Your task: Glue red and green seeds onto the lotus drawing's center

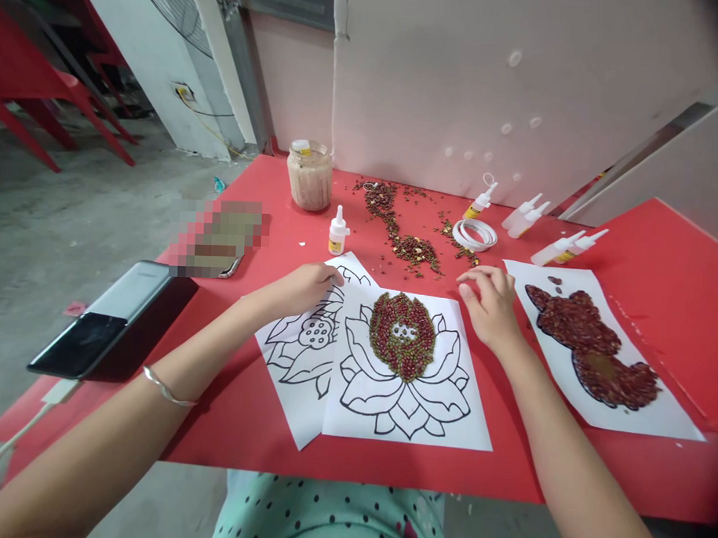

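My left hand (306,287) rests with curled fingers on the top edge of a lotus outline sheet (300,353) that lies partly under a second lotus sheet (402,380). The second sheet's centre is filled with red and green beans (402,335). My right hand (492,303) hovers at that sheet's upper right corner, fingers bent and pinched together; what they hold, if anything, is too small to see. A pile of loose beans (410,243) lies just beyond both hands.
A third sheet with a bean-filled shape (597,352) lies at right. Glue bottles (337,232) (563,247), a tape roll (475,234) and a jar (309,175) stand behind. A phone on a black box (115,323) sits at left on the red table (259,422).
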The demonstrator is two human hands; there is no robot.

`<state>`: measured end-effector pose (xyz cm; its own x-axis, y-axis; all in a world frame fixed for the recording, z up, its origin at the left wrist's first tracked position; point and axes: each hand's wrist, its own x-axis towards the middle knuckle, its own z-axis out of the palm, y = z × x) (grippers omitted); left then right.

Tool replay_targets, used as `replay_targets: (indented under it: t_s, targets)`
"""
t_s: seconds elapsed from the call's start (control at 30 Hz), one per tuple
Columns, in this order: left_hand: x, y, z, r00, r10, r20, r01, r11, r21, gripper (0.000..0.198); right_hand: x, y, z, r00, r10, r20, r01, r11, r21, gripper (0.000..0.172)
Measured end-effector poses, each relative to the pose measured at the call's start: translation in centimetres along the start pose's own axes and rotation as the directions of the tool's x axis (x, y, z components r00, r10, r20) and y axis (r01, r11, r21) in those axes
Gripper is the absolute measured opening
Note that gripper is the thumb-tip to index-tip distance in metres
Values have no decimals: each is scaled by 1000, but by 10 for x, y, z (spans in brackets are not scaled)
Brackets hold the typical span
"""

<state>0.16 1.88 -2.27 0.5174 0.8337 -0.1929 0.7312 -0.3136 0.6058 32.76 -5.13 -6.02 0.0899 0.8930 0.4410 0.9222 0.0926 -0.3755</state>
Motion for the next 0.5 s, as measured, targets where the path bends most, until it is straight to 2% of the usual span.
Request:
replay_targets:
  t_s: [0.07, 0.17, 0.4, 0.5]
  targets:
    - [-1, 1, 0, 1000, 7, 2, -7, 1000, 17, 35, 3, 18, 4, 997, 31, -65, -34, 998, -47, 24]
    - [-1, 3, 2, 1000, 9, 7, -9, 999, 49, 36, 6, 31, 11, 995, 46, -86, -49, 998, -35, 23]
    - [0, -2, 6, 1000, 31, 0, -31, 998, 57, 33, 20, 19, 21, 988, -151, -38, 144, 980, -140, 25]
    - [0, -2, 7, 1000, 19, -8, -19, 999, 38, 30, 29, 16, 26, 982, -185, -37, 177, 972, -156, 22]
